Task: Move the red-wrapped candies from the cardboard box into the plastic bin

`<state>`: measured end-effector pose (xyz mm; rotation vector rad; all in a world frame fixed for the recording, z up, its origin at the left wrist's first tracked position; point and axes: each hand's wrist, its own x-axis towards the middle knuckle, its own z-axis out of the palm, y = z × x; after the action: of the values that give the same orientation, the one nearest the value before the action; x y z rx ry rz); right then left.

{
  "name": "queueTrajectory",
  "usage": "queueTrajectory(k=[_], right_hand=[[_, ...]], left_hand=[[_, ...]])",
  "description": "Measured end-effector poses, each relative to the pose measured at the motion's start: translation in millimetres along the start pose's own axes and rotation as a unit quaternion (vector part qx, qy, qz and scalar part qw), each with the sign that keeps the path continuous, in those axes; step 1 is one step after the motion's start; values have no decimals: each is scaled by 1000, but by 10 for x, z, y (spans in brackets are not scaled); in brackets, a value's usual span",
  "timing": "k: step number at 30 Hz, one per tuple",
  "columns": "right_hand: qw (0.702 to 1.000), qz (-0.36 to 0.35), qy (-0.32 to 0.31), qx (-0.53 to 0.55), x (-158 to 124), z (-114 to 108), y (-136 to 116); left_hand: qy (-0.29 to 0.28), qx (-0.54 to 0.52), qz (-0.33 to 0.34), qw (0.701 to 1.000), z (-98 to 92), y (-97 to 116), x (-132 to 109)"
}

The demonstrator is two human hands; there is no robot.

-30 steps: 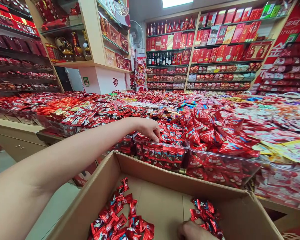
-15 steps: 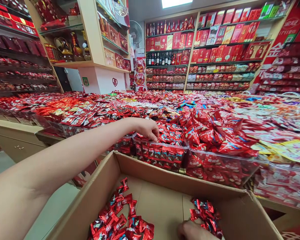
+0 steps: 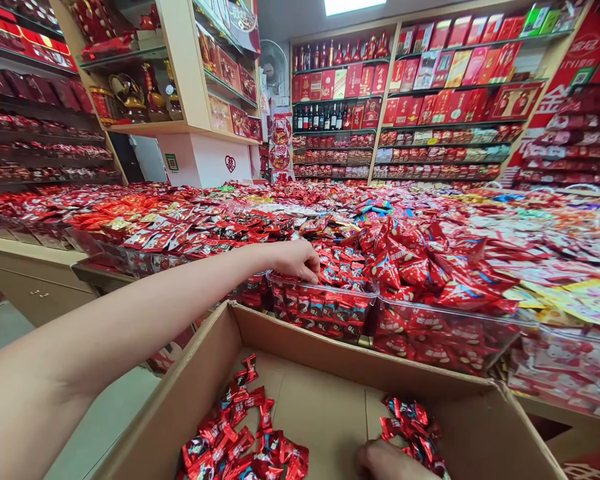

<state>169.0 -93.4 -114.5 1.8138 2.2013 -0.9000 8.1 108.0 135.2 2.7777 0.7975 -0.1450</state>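
My left hand (image 3: pixel 303 261) reaches over a clear plastic bin (image 3: pixel 325 289) packed with small red-wrapped candies (image 3: pixel 337 263). Its fingers are bent down and closed at the left of the candies; whatever is between them is hidden. In the lower right of an open cardboard box (image 3: pixel 305 330), my right hand (image 3: pixel 397 461) rests low beside a small heap of the same twist-wrapped candies (image 3: pixel 413 427). Only the back of that hand and part of a thumb or finger show, cut by the frame's lower edge. A larger candy pile (image 3: pixel 240 433) lies on the box's left side.
Right of the candy bin stands a bin of larger red snack packets (image 3: pixel 430 267). Yellow packets (image 3: pixel 575 300) lie farther right. More packaged sweets spread behind. Shelves of bottles and gift boxes (image 3: pixel 340 83) line the back wall; a cabinet (image 3: pixel 180 67) stands at left.
My left hand has shifted very slightly to the right and down over the bin, its fingers still bent. My right hand and the candies in the box look the same.
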Motion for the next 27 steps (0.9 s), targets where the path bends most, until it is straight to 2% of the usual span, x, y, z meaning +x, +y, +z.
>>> queueTrajectory(k=[4,7,14,23,25,27], right_hand=[[1000,6,7,0,28,47,47],[1000,10,11,2,44,71,71],[1000,4,13,7,62,91,81],[1000,-1,7,4,71,104,88],[1000,-3,6,0,49,82,72],[1000,-1,3,-1,32,66,60]], left_hand=[[11,11,-17,1000,34,-21,-3],[-1,1,-22,1000,44,7,-31],[0,17,-14,1000,-110,111,-180],[-43,15,-5,999,-150,-30,-276],[-13,24,-3,1000,-162,13,-308],[82,32,12,996,-154,118,-377]])
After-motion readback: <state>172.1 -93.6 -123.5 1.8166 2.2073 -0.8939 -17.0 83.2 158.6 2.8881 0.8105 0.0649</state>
